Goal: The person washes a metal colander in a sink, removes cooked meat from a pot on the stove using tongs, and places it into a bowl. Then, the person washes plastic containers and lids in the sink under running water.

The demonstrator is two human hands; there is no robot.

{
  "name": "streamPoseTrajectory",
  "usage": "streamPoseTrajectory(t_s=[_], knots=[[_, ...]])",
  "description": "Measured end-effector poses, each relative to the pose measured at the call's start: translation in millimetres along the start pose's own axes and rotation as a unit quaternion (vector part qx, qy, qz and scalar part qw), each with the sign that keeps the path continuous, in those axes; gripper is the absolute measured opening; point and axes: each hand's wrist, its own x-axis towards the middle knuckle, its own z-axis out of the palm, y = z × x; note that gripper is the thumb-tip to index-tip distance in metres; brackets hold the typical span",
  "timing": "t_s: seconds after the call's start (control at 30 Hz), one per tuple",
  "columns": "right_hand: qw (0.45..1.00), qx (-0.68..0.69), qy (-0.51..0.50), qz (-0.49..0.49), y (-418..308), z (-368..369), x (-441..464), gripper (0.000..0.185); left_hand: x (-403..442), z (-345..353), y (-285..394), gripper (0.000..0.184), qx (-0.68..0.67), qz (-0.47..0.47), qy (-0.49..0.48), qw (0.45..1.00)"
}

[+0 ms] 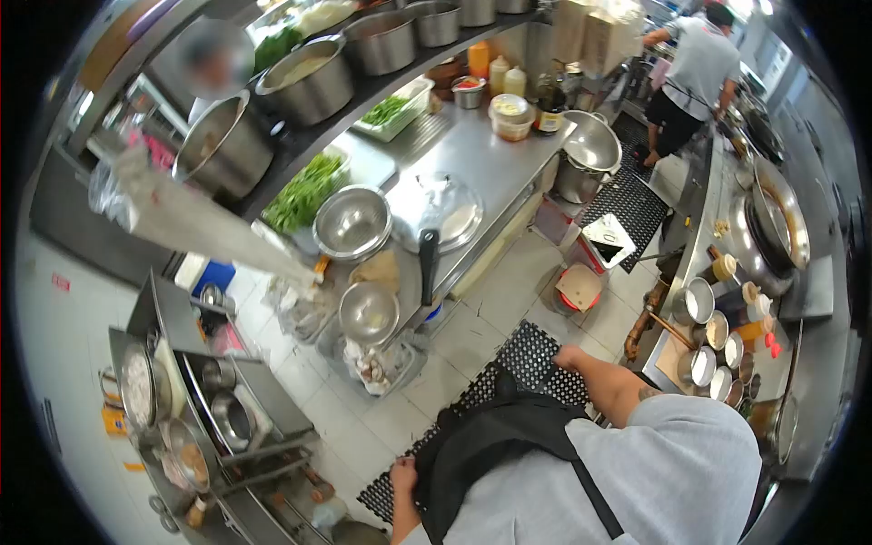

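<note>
Left hand [404,474], fingers curled, is beside the black cloth apron [500,445] at the person's front; right hand [570,357] is over the black perforated rubber mat [525,352] on white floor tiles [459,338]. Grip of either: cannot be determined. Stainless-steel worktop [498,156] ahead bears a round metal bowl [352,222].

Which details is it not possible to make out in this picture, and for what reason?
All in the head view:
- Left hand and right hand: contents, if any; too small.
- Floor mat: middle part; hidden by the black apron.
- Dark bottle: label wording; too small.
- Shelf pot: upper part; cut off by the top edge.
</note>
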Motion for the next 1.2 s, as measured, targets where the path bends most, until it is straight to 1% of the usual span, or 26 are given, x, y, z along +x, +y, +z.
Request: streamPoseTrajectory(t_s=[0.07, 0.1, 0.17, 0.23, 0.27, 0.3, 0.37, 0.4, 0.47, 0.53, 0.6, 0.63, 0.7, 0.73, 0.77, 0.83, 0.87, 0.9, 0.93, 1.0, 1.07, 1.1, 1.13, 1.2], knots=[[0.997, 0.065, 0.023, 0.024, -39, -29, -5, 0.038, -17, -15, -32, 0.039, -0.008, -0.062, 0.086, 0.994], [0.994, 0.101, 0.037, 0.036, -64, -50, -8, 0.039, -21, -21, -59, 0.033, -0.045, -0.106, 0.071, 0.991], [0.974, 0.207, 0.085, 0.035, -98, -62, -5, 0.038, -38, -33, -104, 0.029, -0.061, -0.139, 0.007, 0.988], [0.965, 0.237, 0.1, 0.046, -138, -84, -18, 0.042, -57, -55, -145, 0.022, -0.005, -0.082, -0.082, 0.993], [0.96, 0.253, 0.103, 0.054, -159, -86, -34, 0.044, -66, -61, -163, 0.021, -0.028, -0.101, -0.088, 0.991], [0.964, 0.245, 0.094, 0.038, -175, -85, -46, 0.044, -72, -66, -178, 0.021, -0.052, -0.117, -0.09, 0.988], [0.97, 0.229, 0.082, 0.004, -205, -84, -60, 0.044, -69, -75, -206, 0.024, -0.099, -0.094, -0.073, 0.988], [0.972, 0.225, 0.068, 0.009, -214, -77, -65, 0.044, -53, -70, -232, 0.027, -0.118, -0.059, -0.057, 0.99], [0.975, 0.217, 0.038, 0.02, -222, -62, -74, 0.045, -47, -76, -240, 0.027, -0.122, -0.067, -0.042, 0.989], [0.986, 0.166, 0.016, 0.029, -222, -50, -80, 0.046, -30, -85, -234, 0.028, -0.144, -0.095, -0.036, 0.984], [0.991, 0.123, 0.041, 0.032, -199, -11, -68, 0.044, 2, -91, -223, 0.026, -0.214, -0.095, -0.053, 0.971], [0.982, 0.168, -0.007, 0.085, -208, -16, -79, 0.041, 15, -93, -222, 0.026, -0.292, -0.178, -0.053, 0.938], [0.943, 0.255, -0.097, 0.193, -220, -38, -117, 0.036, 38, -106, -209, 0.024, -0.285, -0.141, -0.023, 0.948], [0.96, 0.218, -0.091, 0.149, -220, -41, -126, 0.035, 46, -110, -203, 0.023, -0.282, -0.12, -0.008, 0.952], [0.974, 0.182, -0.084, 0.105, -218, -43, -134, 0.035, 49, -113, -198, 0.023, -0.298, -0.128, 0.012, 0.946], [0.987, 0.132, -0.07, 0.06, -206, -39, -138, 0.038, 63, -119, -178, 0.024, -0.325, -0.133, 0.047, 0.935], [0.991, 0.108, -0.06, 0.052, -195, -28, -122, 0.037, 70, -120, -180, 0.024, -0.349, -0.129, 0.018, 0.928], [0.994, 0.083, -0.049, 0.045, -179, -12, -103, 0.036, 79, -116, -188, 0.022, -0.334, -0.119, 0.008, 0.935], [0.998, 0.047, -0.034, 0.031, -156, 3, -81, 0.033, 73, -116, -178, 0.021, -0.381, -0.137, 0.014, 0.914], [0.976, 0.159, -0.035, 0.144, -167, -26, -82, 0.036, 74, -118, -174, 0.02, -0.33, -0.127, -0.09, 0.931], [0.999, 0.031, 0.038, 0.007, -146, -22, -58, 0.04, 79, -114, -135, 0.021, -0.282, -0.125, -0.165, 0.937], [0.986, 0.142, 0.034, 0.075, -146, -34, -53, 0.041, 82, -108, -108, 0.021, -0.26, -0.116, -0.194, 0.939], [0.958, 0.252, 0.028, 0.137, -148, -50, -49, 0.044, 83, -106, -75, 0.021, -0.24, -0.107, -0.22, 0.939], [0.971, 0.219, 0.063, 0.072, -130, -69, -31, 0.048, 86, -106, -2, 0.022, -0.216, -0.075, -0.246, 0.942]])
